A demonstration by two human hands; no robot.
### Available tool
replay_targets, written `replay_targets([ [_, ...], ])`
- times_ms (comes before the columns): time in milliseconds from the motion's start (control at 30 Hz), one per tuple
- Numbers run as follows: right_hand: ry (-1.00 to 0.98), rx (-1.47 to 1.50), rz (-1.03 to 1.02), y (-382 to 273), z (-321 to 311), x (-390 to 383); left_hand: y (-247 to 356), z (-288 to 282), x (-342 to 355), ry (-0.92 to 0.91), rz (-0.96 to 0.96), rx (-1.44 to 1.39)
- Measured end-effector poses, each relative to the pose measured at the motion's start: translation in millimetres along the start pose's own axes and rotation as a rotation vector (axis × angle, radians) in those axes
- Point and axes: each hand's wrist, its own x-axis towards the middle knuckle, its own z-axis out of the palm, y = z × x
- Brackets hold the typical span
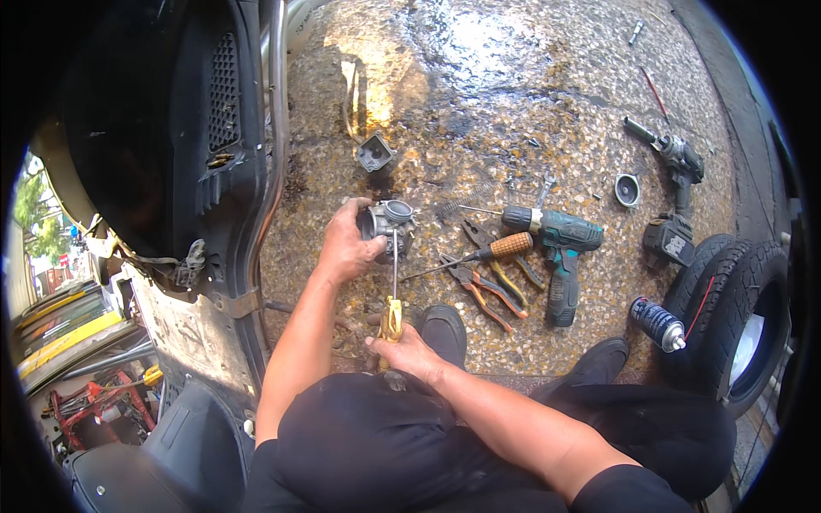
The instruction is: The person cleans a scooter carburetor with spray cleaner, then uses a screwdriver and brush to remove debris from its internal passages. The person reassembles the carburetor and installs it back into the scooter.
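On a speckled stone floor (530,103), seen from above by a person crouching in dark trousers, a small grey metal carburettor (389,222) sits at the middle of the scene and serves as the landmark; the left hand (346,248) wraps around the carburettor's left side, fingers curled over its top and thumb pressed against its near face, holding it just above the floor; the right hand (409,350), nearer the person than the carburettor, has its fingers closed together around the yellow handle of a screwdriver (392,299), whose thin shaft rises straight to the carburettor's underside and appears to touch it; just beyond the carburettor lies a separate grey metal cup-shaped part (375,152), with a dark wet stain beside it; to the right of the carburettor lie a second screwdriver with an orange ribbed handle (505,248), two pairs of pliers with orange and yellow grips (492,282), and a teal and black cordless drill (556,248); further right is a dark cordless impact wrench (680,192), with a small round metal cup (628,190) between it and the drill; to the lower right of the carburettor a blue spray can (657,323) lies against two black tyres (735,308); to the left of the carburettor stands the black plastic body panel of a scooter (197,128), edged by a chrome tube; two black shoes (445,329) rest on the floor just right of the right hand.
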Motion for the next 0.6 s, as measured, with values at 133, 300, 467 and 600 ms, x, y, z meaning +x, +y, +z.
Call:
replay_targets([
  [133,-0.104,-0.070,0.032,8.1,3.4,-2.0,-37.5,-18.0,-24.0,0.245,-0.016,-0.361],
  [300,-0.061,-0.496,0.088,18.2,8.4,6.1,-75.8,-25.3,-23.6,0.374,-0.034,-0.335],
  [467,0.013,-0.533,0.150,17.1,16.1,11.8,-82.5,-30.7,-36.4,0.375,-0.071,-0.446],
  [600,0.012,-0.480,0.145,16.8,19.4,20.0,-77.3,-31.1,-41.6,0.362,-0.107,-0.465],
])
